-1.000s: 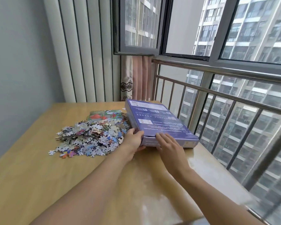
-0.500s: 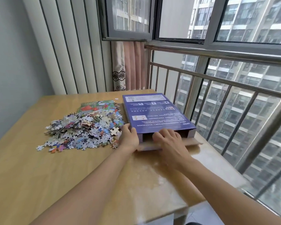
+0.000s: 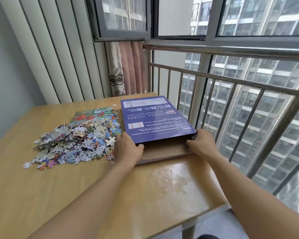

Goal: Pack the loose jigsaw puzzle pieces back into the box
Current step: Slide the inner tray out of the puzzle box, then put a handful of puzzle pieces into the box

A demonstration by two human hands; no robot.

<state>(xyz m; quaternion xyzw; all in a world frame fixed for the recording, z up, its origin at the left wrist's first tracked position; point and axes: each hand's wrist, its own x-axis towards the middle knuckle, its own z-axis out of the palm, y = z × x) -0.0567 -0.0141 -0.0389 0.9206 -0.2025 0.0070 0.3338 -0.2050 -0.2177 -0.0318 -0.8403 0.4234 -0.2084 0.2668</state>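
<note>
The left hand [image 3: 128, 149] and right hand [image 3: 203, 144] each grasp a near corner of the purple box [image 3: 155, 119]. Puzzle pieces [image 3: 76, 142] lie heaped just left of the left hand.

A high-rise flat's enclosed balcony: a light wooden table [image 3: 41, 195] stands beside a steel safety railing [image 3: 231, 78], grey-framed sliding windows [image 3: 211, 36], pink embroidered curtain [image 3: 126, 69], apartment towers [image 3: 266, 69] outside.

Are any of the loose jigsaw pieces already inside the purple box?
No: the loose jigsaw pieces all lie heaped on the wooden table, left of the purple box.
</note>
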